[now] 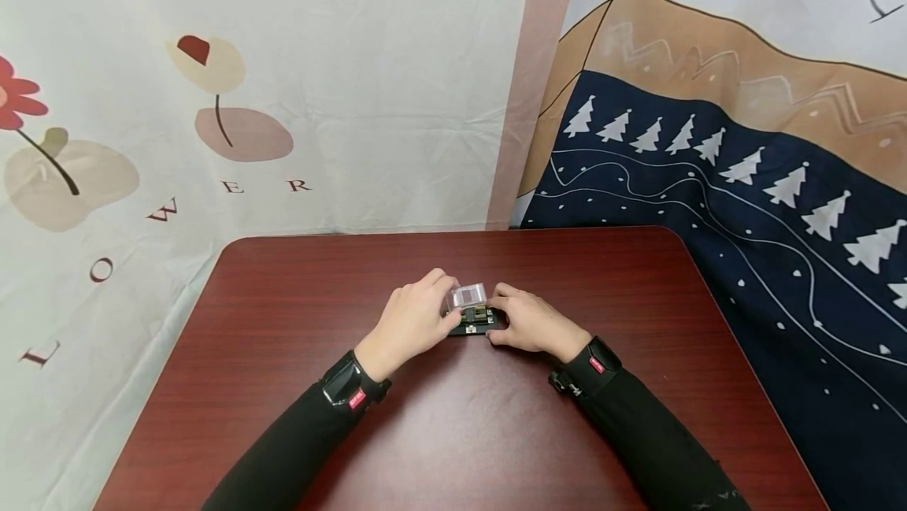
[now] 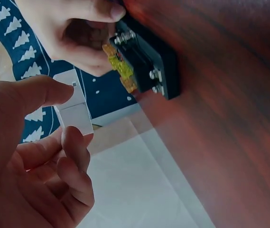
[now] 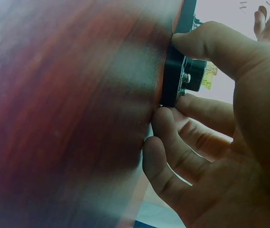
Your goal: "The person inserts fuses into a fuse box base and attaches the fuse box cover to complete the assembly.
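A black fuse block (image 1: pixel 471 329) with screw terminals along its edges sits on the table. Yellow and orange blade fuses (image 2: pixel 121 67) stick up from its raised middle. My right hand (image 1: pixel 533 324) grips the block at its right end, thumb on one long side and fingers on the other, as the right wrist view shows. Held above the block, a clear plastic cover (image 1: pixel 469 295) is pinched between the thumb and fingers of my left hand (image 1: pixel 412 319). In the left wrist view the cover (image 2: pixel 75 113) is apart from the fuses.
The dark red wooden table (image 1: pixel 468 432) has rounded far corners. Behind it hangs a pale cloth (image 1: pixel 397 46) printed with flowers and letters. At the right hangs a navy cloth (image 1: pixel 638 180) with white trees. Both wrists wear black bands.
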A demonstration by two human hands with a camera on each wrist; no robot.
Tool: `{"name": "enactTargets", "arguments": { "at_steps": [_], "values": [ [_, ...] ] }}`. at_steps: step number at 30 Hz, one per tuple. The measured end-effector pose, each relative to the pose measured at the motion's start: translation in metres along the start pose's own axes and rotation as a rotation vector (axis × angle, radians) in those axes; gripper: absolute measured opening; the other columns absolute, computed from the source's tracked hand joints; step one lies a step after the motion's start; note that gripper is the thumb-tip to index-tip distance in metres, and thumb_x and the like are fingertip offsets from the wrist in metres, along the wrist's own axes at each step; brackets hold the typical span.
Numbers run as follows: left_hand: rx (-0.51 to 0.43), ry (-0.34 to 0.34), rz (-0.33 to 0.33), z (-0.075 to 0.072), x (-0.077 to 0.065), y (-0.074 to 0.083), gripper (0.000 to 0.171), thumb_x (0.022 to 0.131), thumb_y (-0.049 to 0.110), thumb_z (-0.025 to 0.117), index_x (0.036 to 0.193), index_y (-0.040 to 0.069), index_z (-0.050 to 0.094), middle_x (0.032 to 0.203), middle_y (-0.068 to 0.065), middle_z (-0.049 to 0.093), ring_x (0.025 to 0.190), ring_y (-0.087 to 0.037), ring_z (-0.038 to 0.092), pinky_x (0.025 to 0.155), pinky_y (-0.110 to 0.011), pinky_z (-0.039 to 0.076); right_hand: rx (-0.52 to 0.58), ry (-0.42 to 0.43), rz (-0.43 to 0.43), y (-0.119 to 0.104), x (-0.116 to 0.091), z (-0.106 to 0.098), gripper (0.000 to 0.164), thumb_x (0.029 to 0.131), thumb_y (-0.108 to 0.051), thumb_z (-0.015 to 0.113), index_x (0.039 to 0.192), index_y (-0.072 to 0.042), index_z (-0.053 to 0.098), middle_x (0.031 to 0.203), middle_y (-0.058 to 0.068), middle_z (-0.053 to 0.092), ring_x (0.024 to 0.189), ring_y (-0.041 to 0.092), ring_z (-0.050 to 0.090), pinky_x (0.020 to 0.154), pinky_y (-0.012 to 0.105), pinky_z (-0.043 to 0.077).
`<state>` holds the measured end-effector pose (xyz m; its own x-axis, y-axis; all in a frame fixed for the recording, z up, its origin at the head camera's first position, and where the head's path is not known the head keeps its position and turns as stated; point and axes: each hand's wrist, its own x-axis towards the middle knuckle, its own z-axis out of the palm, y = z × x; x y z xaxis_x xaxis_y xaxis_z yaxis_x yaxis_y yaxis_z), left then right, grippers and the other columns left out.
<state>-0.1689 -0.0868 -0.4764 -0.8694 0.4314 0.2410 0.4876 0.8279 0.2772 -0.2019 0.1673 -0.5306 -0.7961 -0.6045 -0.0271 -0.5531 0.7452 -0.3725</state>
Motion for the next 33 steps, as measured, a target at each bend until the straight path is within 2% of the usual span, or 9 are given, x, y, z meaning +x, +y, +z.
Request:
{"name": "enactTargets", "arguments": {
  "at_steps": [7, 14, 26, 33],
  "values": [
    [-0.043, -0.029, 0.005, 0.007, -0.003, 0.003, 0.028, 0.093, 0.029, 0.079, 0.118, 0.019, 0.074, 0.108, 0.007, 0.069, 0.068, -0.009, 0.057, 0.060, -0.033, 0.052, -0.001, 0.002, 0.004, 0.000, -0.002, -0.001, 0.044, 0.088, -0.032, 0.086, 0.125, -0.011, 0.076, 0.108, -0.002, 0.057, 0.080, 0.010, 0.053, 0.071, 0.027, 0.045],
    [-0.013, -0.063, 0.018, 0.014, -0.003, 0.003, 0.029, 0.094, 0.030, 0.079, 0.120, 0.018, 0.075, 0.109, 0.007, 0.068, 0.068, -0.011, 0.059, 0.061, -0.034, 0.054, 0.014, 0.001, 0.001, 0.001, -0.003, -0.001, 0.042, 0.089, -0.031, 0.086, 0.125, -0.013, 0.076, 0.113, -0.004, 0.059, 0.081, 0.009, 0.054, 0.071, 0.026, 0.046],
    [0.025, -0.113, 0.012, 0.024, -0.004, 0.000, 0.033, 0.096, 0.032, 0.078, 0.126, 0.017, 0.075, 0.115, 0.005, 0.071, 0.075, -0.015, 0.067, 0.065, -0.039, 0.059, 0.002, 0.001, -0.005, 0.000, -0.004, 0.000, 0.044, 0.091, -0.033, 0.085, 0.129, -0.012, 0.076, 0.112, -0.005, 0.058, 0.080, 0.008, 0.054, 0.071, 0.025, 0.046],
    [0.023, -0.121, 0.010, 0.028, -0.005, -0.001, 0.033, 0.098, 0.032, 0.078, 0.127, 0.017, 0.075, 0.115, 0.004, 0.071, 0.075, -0.015, 0.066, 0.065, -0.038, 0.058, 0.006, -0.002, -0.009, -0.002, -0.006, -0.002, 0.045, 0.091, -0.031, 0.085, 0.130, -0.010, 0.075, 0.112, -0.004, 0.058, 0.080, 0.008, 0.054, 0.071, 0.026, 0.046]
  ]
}}
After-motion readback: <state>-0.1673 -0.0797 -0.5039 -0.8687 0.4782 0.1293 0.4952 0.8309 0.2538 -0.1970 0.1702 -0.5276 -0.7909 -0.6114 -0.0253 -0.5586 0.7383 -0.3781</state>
